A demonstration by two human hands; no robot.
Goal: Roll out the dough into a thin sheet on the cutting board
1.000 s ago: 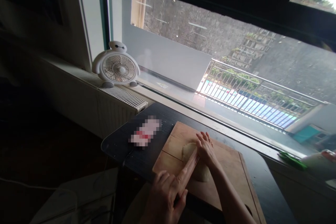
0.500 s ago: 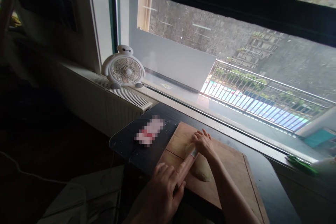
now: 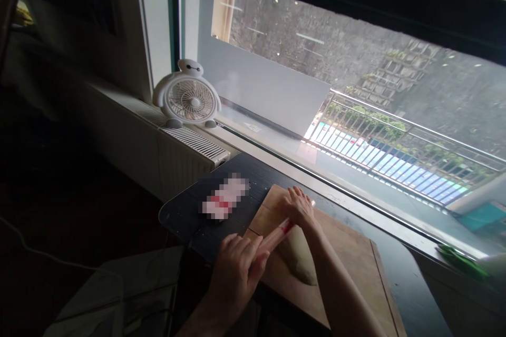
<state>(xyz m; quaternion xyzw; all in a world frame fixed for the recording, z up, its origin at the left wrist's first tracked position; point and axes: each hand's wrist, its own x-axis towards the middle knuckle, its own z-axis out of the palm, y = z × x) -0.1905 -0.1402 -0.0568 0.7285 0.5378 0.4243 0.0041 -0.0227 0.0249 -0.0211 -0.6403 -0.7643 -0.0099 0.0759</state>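
A flattened piece of pale dough (image 3: 299, 259) lies on a wooden board (image 3: 348, 255). Across its far part runs a rolling pin (image 3: 276, 236), slanting from lower left to upper right, with a red mark near the middle. My left hand (image 3: 237, 260) is curled over the near end of the pin, thumb on the near side. At the far end, my right hand (image 3: 301, 208) rests over the pin with its fingers bent forward; the tip of the pin shows just past it. Part of the dough is hidden under the pin and my right hand.
The board sits on a dark table (image 3: 185, 205) by a window. Left of the board lies a blurred-out pink and white object (image 3: 225, 197). A white fan (image 3: 192, 97) stands on a radiator (image 3: 190, 145). Something green (image 3: 462, 260) is at the right on the sill.
The rolling pin has shifted away from me across the dough, exposing more of its near part. My left hand has moved up and left with it; the view has tilted slightly.
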